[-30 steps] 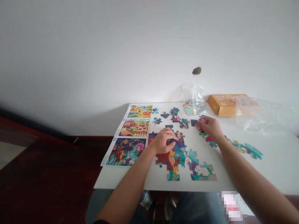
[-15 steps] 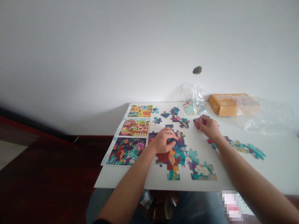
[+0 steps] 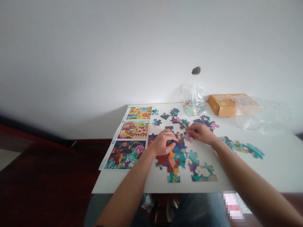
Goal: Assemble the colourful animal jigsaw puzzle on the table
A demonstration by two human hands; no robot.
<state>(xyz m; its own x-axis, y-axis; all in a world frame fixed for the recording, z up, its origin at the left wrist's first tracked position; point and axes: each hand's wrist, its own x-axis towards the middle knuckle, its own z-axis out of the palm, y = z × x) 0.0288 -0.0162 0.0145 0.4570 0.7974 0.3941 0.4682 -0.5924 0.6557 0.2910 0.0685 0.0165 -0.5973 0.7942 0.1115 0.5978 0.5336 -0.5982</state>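
A partly joined jigsaw [image 3: 182,159] with rabbits and a brown animal lies near the front of the white table [image 3: 272,170]. My left hand [image 3: 163,142] rests curled on its upper left part, fingers pressed down on the joined pieces. My right hand [image 3: 201,132] is closed on a purple puzzle piece [image 3: 188,136] and holds it at the top right edge of the joined part. Several loose pieces [image 3: 176,119] lie scattered just beyond both hands.
A sheet of three reference pictures [image 3: 132,135] lies along the table's left edge. At the back stand a clear bag of pieces [image 3: 194,105], an orange box [image 3: 224,104] and an empty plastic bag [image 3: 260,115]. A joined strip of teal pieces [image 3: 241,147] lies to the right.
My right hand has come back from the loose pieces at the far right toward the joined jigsaw, carrying a purple piece. My left hand has stayed on the jigsaw.
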